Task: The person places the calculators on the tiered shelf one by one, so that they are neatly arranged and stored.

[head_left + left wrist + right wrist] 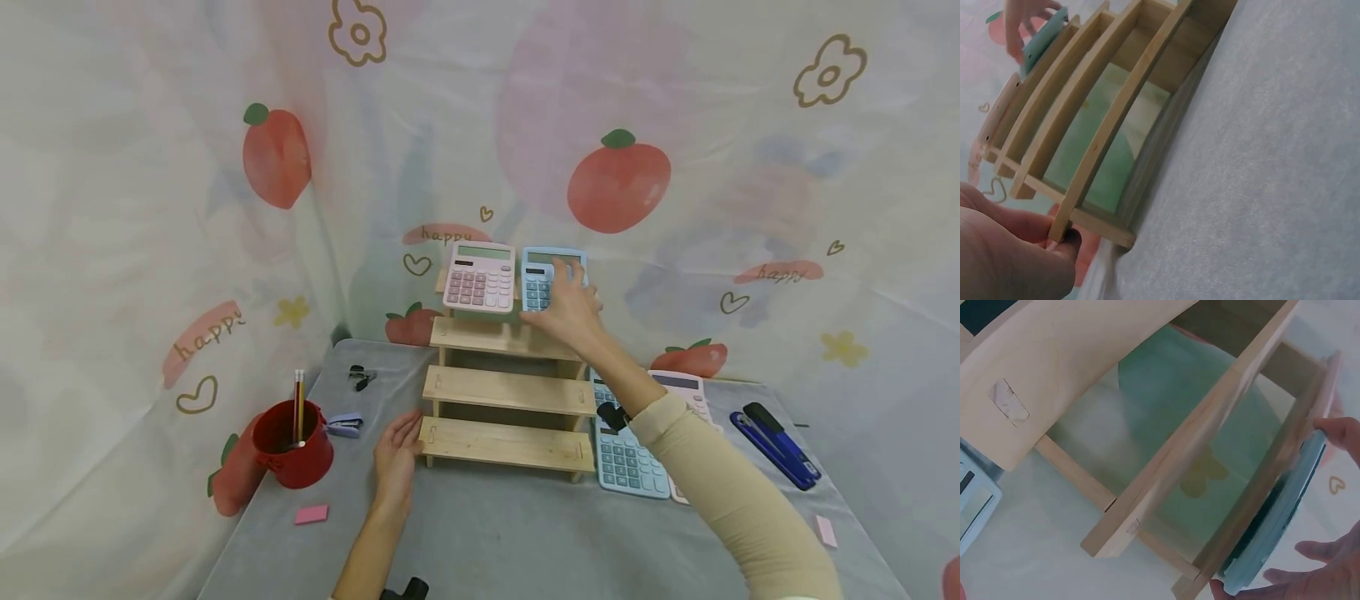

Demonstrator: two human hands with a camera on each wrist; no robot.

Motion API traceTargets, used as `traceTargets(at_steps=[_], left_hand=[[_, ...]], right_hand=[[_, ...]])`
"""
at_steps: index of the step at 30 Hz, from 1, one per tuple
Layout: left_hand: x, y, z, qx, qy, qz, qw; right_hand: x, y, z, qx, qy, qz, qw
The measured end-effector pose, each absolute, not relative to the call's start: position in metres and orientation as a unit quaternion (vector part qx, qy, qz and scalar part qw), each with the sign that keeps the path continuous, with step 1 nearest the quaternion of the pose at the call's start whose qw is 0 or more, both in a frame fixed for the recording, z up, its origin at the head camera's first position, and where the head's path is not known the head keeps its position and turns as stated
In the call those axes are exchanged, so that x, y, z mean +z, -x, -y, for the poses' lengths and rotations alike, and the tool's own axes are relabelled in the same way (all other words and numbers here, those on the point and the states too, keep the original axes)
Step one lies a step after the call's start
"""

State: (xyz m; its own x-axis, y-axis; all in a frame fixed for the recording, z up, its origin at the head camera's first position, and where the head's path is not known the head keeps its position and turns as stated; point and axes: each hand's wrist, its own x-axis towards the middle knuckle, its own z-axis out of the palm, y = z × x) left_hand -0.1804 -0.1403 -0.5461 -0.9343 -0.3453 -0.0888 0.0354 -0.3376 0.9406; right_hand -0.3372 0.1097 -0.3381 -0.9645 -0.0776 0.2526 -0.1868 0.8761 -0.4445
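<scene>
Blue calculator [537, 282] in wide-gripping right hand [572, 310], wooden rack [508, 390] in pinching left hand [395, 461].

The right hand [567, 308] gripped with fingers [1317, 551] spread, its arm [633, 379] outstretched; the left hand [396, 462] pinched, lower down.

Blue calculator [1282, 519] gripped by one of the hands [1329, 572], tiered wooden rack [1175, 453]

Upper blue calculator [536, 287] partly behind one of the hands [568, 307], lower pink calculator [678, 383] partly covered by sleeve [742, 500]
</scene>
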Motion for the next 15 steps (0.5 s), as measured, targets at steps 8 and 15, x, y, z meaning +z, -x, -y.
traceTargets(at_steps=[8, 15], left_hand=[[-0.544, 0.18, 0.138, -0.8, -0.152, 0.569, 0.116], [-0.546, 0.182, 0.14, -0.802, -0.152, 0.566, 0.114]], right_hand=[[-0.344, 0.344, -0.108, 0.221, -0.077, 0.965, 0.115], [-0.349, 0.334, -0.115, 0.233, -0.078, 0.958, 0.15]])
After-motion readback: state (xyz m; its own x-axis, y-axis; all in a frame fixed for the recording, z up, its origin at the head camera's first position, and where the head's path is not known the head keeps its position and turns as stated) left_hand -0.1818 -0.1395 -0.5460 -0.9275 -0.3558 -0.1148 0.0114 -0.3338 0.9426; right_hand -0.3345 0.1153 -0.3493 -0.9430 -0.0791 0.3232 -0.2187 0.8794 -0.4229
